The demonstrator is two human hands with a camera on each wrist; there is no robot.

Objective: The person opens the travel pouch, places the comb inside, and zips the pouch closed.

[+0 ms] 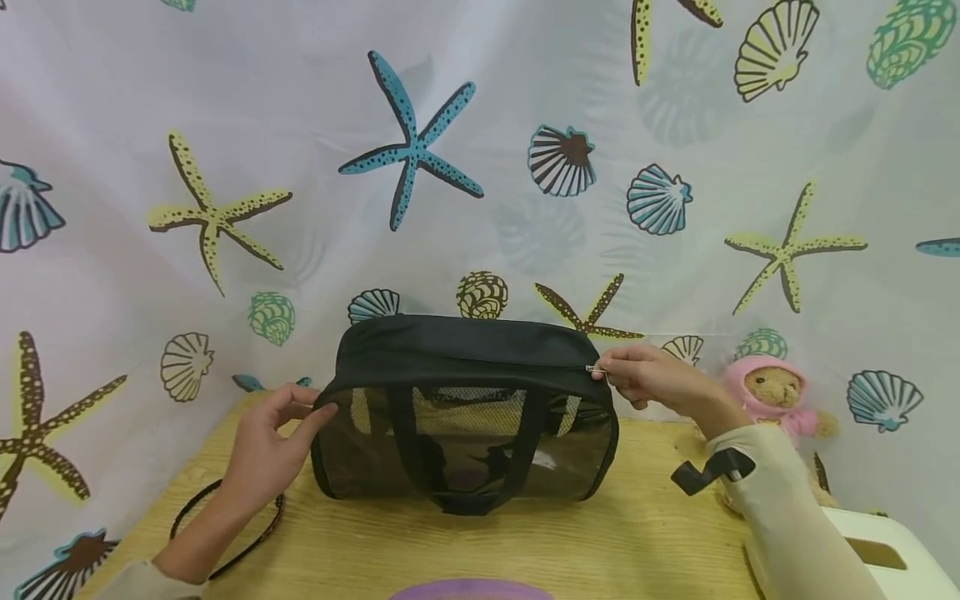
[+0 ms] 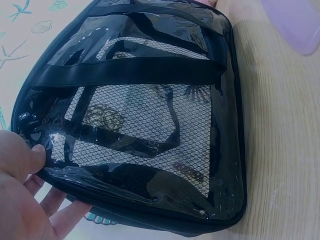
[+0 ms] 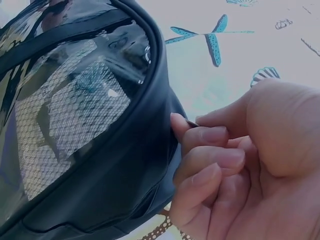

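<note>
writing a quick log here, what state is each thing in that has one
black bag: upright on the table; zipped or unzipped, cannot tell
zip pull: at the bag's right end, pinched by the right hand
handle: hanging down over the clear front
left hand: gripping the bag's left edge
black hoop: lying on the table
teddy bear: hood up

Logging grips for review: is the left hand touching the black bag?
Touching. The left wrist view shows the left hand gripping the black bag at a corner, its thumb lying over the dark edging.
</note>
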